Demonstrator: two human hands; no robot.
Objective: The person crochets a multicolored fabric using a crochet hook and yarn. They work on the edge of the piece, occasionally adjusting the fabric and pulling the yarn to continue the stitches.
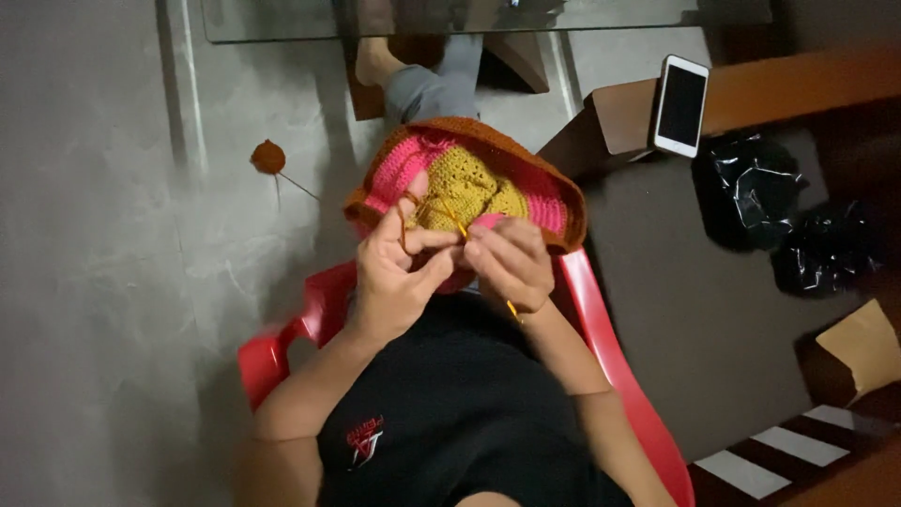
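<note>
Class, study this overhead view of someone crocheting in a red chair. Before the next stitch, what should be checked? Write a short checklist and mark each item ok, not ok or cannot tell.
1. Crochet hook gripped by the right hand: ok.
2. Left hand steadies the crocheted piece, brown yarn over its index finger: ok.
3. Hook tip is in the right stitch: cannot tell, too small and dim.
4. Brown yarn ball lies on the floor, its strand free of snags: cannot tell, the strand fades from sight.
5. Phone on the sofa armrest, apart from the work: ok.
</note>
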